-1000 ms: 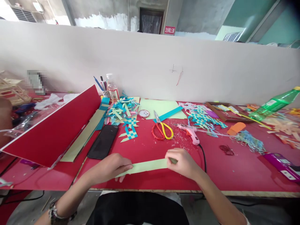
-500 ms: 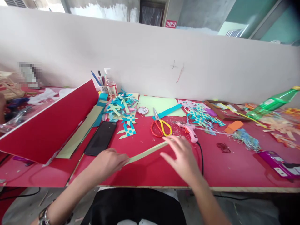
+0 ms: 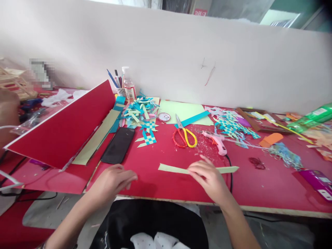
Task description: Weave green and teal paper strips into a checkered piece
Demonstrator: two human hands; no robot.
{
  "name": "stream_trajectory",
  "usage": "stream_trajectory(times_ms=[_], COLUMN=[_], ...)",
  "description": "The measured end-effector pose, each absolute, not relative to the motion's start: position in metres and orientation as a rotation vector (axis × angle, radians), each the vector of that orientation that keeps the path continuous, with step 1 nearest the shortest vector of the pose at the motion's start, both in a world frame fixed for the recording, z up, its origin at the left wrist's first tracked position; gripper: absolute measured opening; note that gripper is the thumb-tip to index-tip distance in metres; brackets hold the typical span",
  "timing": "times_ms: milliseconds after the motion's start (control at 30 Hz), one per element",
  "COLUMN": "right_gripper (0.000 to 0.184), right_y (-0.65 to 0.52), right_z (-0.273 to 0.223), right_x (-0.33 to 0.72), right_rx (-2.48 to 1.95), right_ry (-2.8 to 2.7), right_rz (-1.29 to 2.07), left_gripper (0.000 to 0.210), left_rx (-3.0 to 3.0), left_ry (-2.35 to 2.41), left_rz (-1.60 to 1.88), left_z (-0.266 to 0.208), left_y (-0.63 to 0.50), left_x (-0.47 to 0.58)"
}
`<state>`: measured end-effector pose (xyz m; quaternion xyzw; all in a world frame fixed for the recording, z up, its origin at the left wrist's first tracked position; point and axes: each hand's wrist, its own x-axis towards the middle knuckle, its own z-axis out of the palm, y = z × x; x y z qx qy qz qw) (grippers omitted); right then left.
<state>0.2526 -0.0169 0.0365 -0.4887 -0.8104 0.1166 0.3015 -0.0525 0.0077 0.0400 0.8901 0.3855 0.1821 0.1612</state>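
A pale green paper strip [image 3: 173, 168] is pinched near its middle by my right hand [image 3: 206, 176], its two ends sticking out to either side over the red tabletop. My left hand [image 3: 114, 181] is off the strip, fingers bent and drawn together with nothing visible in them, just in front of a black phone [image 3: 118, 145]. Beyond my hands lie scissors [image 3: 185, 135] with one red and one yellow handle. A pink glue gun [image 3: 218, 141] rests to their right. Small woven blue-and-green paper pieces [image 3: 148, 137] lie left of the scissors.
A red board [image 3: 67, 128] stands at the left beside long paper strips [image 3: 97, 140]. Cut strips [image 3: 141, 110] are heaped near a clear bottle [image 3: 129, 86]. More woven pieces [image 3: 230, 124], a green bottle [image 3: 311, 117] and a purple box [image 3: 317, 183] are at the right.
My left hand has let go of the strip's left end and moved away from it. My right hand has closed on the strip's middle, and the strip has shifted right. The view has tilted down.
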Motion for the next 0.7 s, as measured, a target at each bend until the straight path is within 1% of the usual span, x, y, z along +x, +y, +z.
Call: stream_trajectory(times_ms=[100, 200, 267, 333, 400, 467, 533, 633, 700], right_gripper=[0.022, 0.028, 0.027, 0.024, 0.02, 0.019, 0.02, 0.022, 0.02], right_y=[-0.027, -0.035, -0.039, -0.04, -0.041, -0.042, -0.042, -0.038, -0.028], right_z=[0.04, 0.04, 0.038, 0.034, 0.03, 0.026, 0.024, 0.024, 0.026], right_x=[0.247, 0.219, 0.198, 0.182, 0.175, 0.174, 0.178, 0.186, 0.191], right_rx=[-1.236, -1.127, -1.051, -0.976, -0.921, -0.891, -0.874, -0.879, -0.941], right_ry=[-2.052, -1.953, -1.905, -1.894, -1.88, -1.854, -1.85, -1.868, -1.798], right_rz=[0.158, 0.139, 0.275, 0.51, 0.734, 0.888, 0.973, 1.004, 0.997], left_gripper=[0.035, 0.04, 0.044, 0.049, 0.042, 0.034, 0.033, 0.028, 0.025], left_rx=[1.972, 1.531, 1.312, 1.113, 0.991, 0.954, 1.024, 1.323, 1.587], left_ry=[1.156, 0.937, 0.823, 0.682, 0.684, 0.756, 0.837, 0.969, 1.094], left_rz=[0.517, 0.48, 0.491, 0.587, 0.699, 0.781, 0.83, 0.916, 1.002], left_z=[0.038, 0.031, 0.025, 0.02, 0.02, 0.023, 0.028, 0.033, 0.035], left_y=[0.001, -0.002, 0.001, 0.007, 0.015, 0.022, 0.029, 0.036, 0.039], left_x=[-0.048, -0.021, 0.0, 0.015, 0.023, 0.024, 0.022, 0.021, 0.023])
